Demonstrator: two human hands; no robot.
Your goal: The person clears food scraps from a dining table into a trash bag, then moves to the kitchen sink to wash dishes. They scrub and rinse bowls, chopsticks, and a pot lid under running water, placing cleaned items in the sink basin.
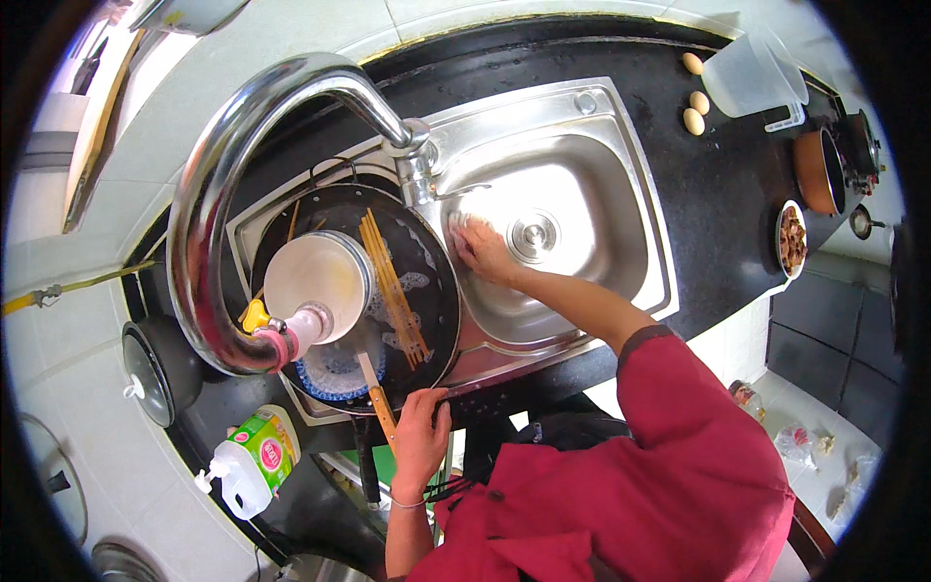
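My right hand [480,246] presses a pale, wet cloth or scourer [460,227] against the left wall of the stainless steel sink basin [618,240]; what it holds is mostly covered by the fingers. My left hand [424,429] lies at the counter's front edge, beside the wooden handle of a knife or spatula [382,416]; whether it grips anything is unclear. Left of the basin sits a large black pan [436,320] with suds, wooden chopsticks [393,284], a white enamel-like container [309,280] and a blue-rimmed bowl [320,389] in it.
A curved chrome faucet [211,182] arches over the pan. On the left stand a detergent bottle [265,455] and a lidded dark pot [164,371]. Along the right counter are several eggs [696,102], a clear plastic jug [753,76], a brown pot [814,171] and a plate of meat [792,240].
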